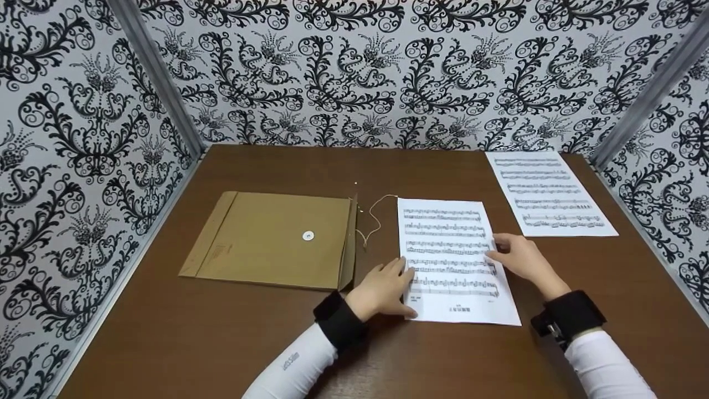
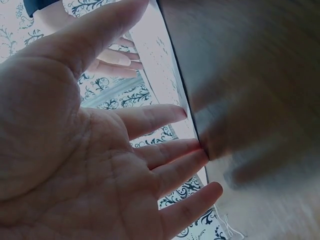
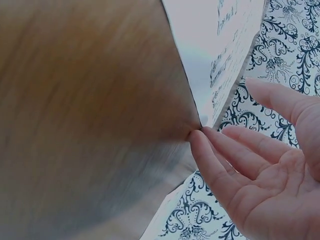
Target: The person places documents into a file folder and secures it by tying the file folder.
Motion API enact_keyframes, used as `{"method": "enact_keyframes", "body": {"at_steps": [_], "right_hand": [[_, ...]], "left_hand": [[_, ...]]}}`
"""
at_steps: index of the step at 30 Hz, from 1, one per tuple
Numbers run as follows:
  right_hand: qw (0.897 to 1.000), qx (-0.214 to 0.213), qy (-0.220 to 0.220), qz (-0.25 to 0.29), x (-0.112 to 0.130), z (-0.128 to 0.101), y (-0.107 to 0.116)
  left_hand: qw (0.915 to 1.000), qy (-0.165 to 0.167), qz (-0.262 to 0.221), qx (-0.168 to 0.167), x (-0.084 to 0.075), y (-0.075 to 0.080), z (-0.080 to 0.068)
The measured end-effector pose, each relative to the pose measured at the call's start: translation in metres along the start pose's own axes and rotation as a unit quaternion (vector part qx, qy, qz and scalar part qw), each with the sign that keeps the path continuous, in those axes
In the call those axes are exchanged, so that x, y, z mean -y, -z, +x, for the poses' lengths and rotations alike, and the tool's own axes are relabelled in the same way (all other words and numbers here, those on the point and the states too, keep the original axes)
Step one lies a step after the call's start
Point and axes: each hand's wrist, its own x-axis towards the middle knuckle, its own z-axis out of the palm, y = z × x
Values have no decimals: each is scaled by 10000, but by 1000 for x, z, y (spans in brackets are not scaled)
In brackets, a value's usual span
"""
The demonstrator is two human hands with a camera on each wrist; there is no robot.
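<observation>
A printed sheet of music (image 1: 451, 260) lies flat, its title toward the person. Along its left edge rests my left hand (image 1: 382, 289), the fingers spread and fairly straight. In the left wrist view the fingertips (image 2: 204, 150) meet the paper's edge and the table. My right hand (image 1: 523, 257) is at the sheet's right edge, with the thumb reaching over the paper in the head view. The right wrist view shows its fingertips (image 3: 197, 134) against the edge and the thumb standing apart. Neither hand grips anything.
A brown paper document envelope (image 1: 271, 238) with a white button lies to the left, its flap side toward the sheet. A thin string (image 1: 379, 213) trails from it. Another music sheet (image 1: 551, 194) lies at the back right. Patterned walls (image 1: 354, 72) enclose the brown table (image 1: 232, 338).
</observation>
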Motion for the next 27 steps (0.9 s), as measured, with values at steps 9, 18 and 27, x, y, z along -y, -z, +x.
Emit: {"method": "enact_keyframes", "body": {"at_steps": [9, 18, 27], "right_hand": [[9997, -212, 11, 115, -4, 5, -3], [9997, -197, -32, 117, -3, 8, -2], [9985, -262, -201, 434, -3, 9, 1]], "left_hand": [[9999, -5, -129, -11, 0, -2, 0], [9999, -2, -135, -2, 1, -1, 0], [9998, 95, -133, 141, -1, 1, -1]]}}
